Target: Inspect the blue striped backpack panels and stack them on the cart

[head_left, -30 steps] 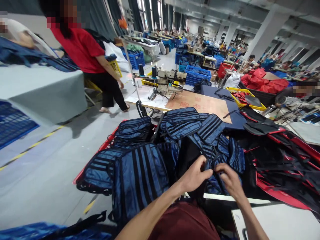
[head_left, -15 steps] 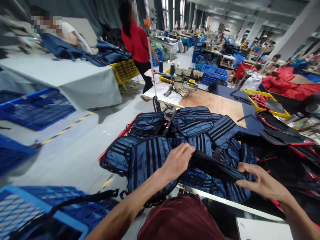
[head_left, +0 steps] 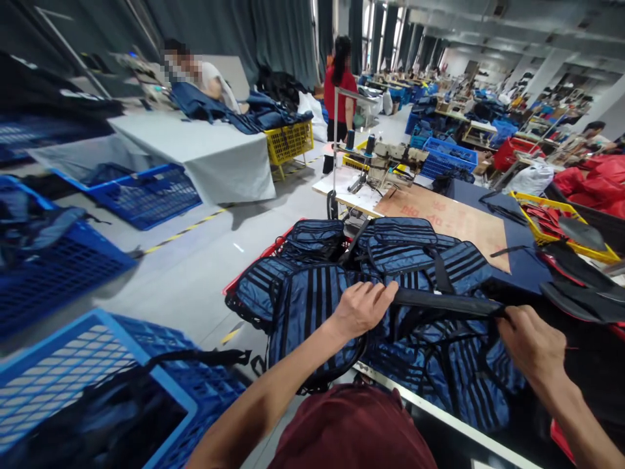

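Observation:
Between my two hands a black fabric piece (head_left: 446,301) is stretched taut like a band, and its lower side is hard to make out. My left hand (head_left: 367,307) has its fingers wrapped round one end, above a blue backpack piece with black stripes (head_left: 312,312). My right hand (head_left: 533,344) is closed on the other end, with its fingertips partly hidden. Under and behind the band lies a heap of blue striped backpack pieces (head_left: 403,254), part of it over a red basket (head_left: 249,269).
A sewing machine (head_left: 390,159) stands on a table beyond the heap, beside a brown board (head_left: 449,218). Blue crates (head_left: 166,368) stand at the left. Black and red pieces (head_left: 581,296) lie at the right. One person in red (head_left: 340,91) and one in white (head_left: 215,81) are farther back.
My right hand has turned over and closed on its end of the fabric. The fabric has gone from a sagging fold to a taut band. The view has swung left.

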The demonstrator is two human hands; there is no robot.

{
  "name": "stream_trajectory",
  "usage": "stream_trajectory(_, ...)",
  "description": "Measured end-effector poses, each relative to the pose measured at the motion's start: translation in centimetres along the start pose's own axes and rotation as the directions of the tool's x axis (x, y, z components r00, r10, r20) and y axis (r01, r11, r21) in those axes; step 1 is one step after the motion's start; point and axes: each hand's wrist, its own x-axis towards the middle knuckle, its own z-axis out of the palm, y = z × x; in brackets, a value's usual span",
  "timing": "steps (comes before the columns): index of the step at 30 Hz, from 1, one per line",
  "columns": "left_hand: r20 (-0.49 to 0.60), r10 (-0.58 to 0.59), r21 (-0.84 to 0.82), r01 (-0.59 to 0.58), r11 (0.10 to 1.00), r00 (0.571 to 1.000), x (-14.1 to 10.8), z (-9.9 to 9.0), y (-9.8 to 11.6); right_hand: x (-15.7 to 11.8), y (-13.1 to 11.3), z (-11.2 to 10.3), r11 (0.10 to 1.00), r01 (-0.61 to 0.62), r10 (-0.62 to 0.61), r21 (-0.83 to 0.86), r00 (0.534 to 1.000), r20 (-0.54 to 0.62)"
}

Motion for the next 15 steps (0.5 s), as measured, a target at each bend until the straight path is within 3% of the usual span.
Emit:
stream_trajectory(2, -0.047, 0.019, 0.029, -0.018, 0.999, 0.999, 0.0, -0.3, 0.9, 0.3, 0.1, -0.6, 0.998, 0.054, -0.053, -0.041, 0.998, 0.028)
stream_trajectory(5, -0.075, -0.002, -0.011, 0.001, 1.000, 0.997, 0.6, -1.3, 2.4, 1.8, -1.9, -2.0, 0.997, -0.059, 0.055, 0.047, 0.996, 0.076)
stream_trajectory(7, -0.014, 0.001, -0.101, -0.002, 0.995, 1.000, 1.5, -2.1, 3.8, 2.7, -4.1, -2.6, 0.985, -0.085, 0.066, 0.151, 0.990, 0.128)
stream_trajectory(9, 0.079, 0.018, -0.230, 0.001, 0.973, 0.997, 2.6, -2.7, 5.4, 3.0, -5.9, -2.7, 0.961, -0.013, -0.048, 0.277, 0.976, 0.213)
stream_trajectory(11, 0.136, -0.074, -0.348, 0.117, 0.930, 0.988, 3.3, -3.0, 6.4, 2.6, -6.3, -2.5, 0.931, 0.028, -0.127, 0.364, 0.959, 0.253)
stream_trajectory(13, 0.193, -0.246, -0.451, 0.309, 0.838, 0.950, 3.2, -3.2, 6.2, 2.1, -4.8, -2.3, 0.945, -0.080, 0.009, 0.316, 0.975, 0.220)
stream_trajectory(15, 0.333, -0.337, -0.517, 0.470, 0.715, 0.881, 2.2, -3.6, 4.7, 1.9, -2.0, -2.4, 0.924, -0.330, 0.297, 0.193, 0.937, 0.181)
